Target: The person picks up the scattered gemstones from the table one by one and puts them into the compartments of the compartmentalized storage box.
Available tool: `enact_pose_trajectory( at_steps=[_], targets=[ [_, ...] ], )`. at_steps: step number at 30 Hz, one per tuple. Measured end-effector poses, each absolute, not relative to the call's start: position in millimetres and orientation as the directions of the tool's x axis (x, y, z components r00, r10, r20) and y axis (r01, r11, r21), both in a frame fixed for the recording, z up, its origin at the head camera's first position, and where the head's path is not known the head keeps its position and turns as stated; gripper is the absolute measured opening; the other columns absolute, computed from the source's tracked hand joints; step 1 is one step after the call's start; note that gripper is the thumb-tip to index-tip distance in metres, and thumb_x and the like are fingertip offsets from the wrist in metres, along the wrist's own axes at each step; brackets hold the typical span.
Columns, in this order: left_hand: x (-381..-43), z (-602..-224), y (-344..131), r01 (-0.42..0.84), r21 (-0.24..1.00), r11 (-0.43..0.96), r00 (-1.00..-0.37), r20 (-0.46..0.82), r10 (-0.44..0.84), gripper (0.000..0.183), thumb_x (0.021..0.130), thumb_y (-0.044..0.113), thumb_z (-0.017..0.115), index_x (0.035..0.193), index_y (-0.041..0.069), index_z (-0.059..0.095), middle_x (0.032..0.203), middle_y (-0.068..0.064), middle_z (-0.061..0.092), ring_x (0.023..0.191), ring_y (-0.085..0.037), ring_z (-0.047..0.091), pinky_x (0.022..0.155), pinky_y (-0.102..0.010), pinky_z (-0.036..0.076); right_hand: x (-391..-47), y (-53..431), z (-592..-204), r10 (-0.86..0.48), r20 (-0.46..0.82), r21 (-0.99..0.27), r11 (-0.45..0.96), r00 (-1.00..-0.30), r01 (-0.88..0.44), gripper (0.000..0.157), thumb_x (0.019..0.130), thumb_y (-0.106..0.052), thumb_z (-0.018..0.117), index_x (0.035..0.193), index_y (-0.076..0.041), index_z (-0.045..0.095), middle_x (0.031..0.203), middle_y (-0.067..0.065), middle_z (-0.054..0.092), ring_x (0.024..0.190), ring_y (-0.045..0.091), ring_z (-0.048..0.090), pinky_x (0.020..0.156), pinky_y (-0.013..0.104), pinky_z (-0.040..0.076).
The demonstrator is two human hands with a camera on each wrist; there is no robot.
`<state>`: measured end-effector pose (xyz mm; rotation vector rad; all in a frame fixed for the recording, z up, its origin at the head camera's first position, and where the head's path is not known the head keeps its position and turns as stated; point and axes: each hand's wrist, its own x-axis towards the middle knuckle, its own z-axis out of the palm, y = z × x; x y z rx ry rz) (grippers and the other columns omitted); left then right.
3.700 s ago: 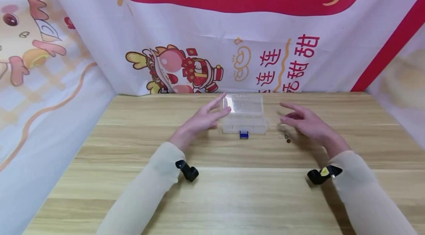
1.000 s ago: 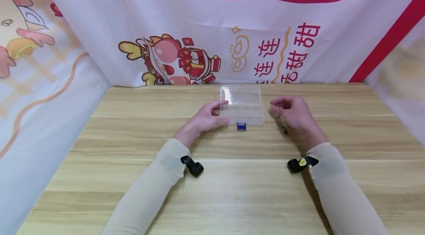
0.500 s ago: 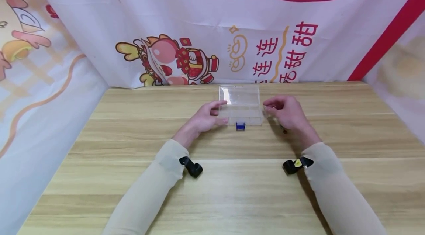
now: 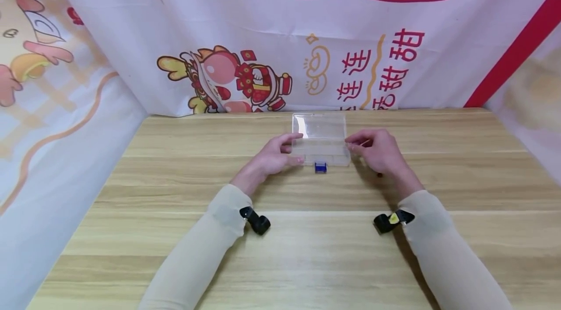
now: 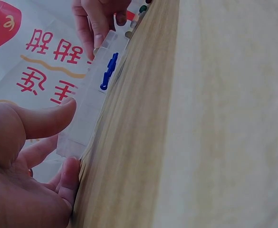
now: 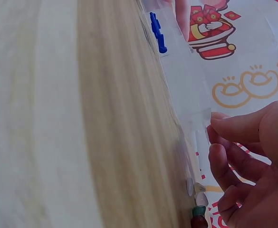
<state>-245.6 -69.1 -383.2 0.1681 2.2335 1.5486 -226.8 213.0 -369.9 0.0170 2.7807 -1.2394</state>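
clear plastic box (image 4: 321, 147) long axis left-right, blue latch (image 4: 320, 167) toward person; left hand (image 4: 272, 156), right hand (image 4: 379, 150) grasp ends.

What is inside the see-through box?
The clear box lies open, with its lid tipped back. Its little sections look empty from above, but they are too small and shiny to be sure. The left hand and right hand cover its two ends.
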Motion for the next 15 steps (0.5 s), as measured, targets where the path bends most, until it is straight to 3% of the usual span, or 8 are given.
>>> enact_pose_trajectory(
  at_steps=[15],
  targets=[
    [-244.2, -384.1, -69.1, -0.136, 0.918, 0.374, -0.909, -0.265, 0.32, 0.074, 0.091, 0.008, 0.08, 0.155, 0.031, 0.053, 0.153, -0.006, 0.049, 0.135, -0.027, 0.048, 0.117, -0.047, 0.043, -224.8, 211.0, -368.9, -0.046, -0.086, -0.716, 0.698, -0.995, 0.03, 0.026, 0.105, -0.023, 0.067, 0.127, -0.014, 0.077, 0.118, 0.014, 0.072, 0.1, 0.027, 0.062, 0.07, 0.03, 0.053]
  ],
)
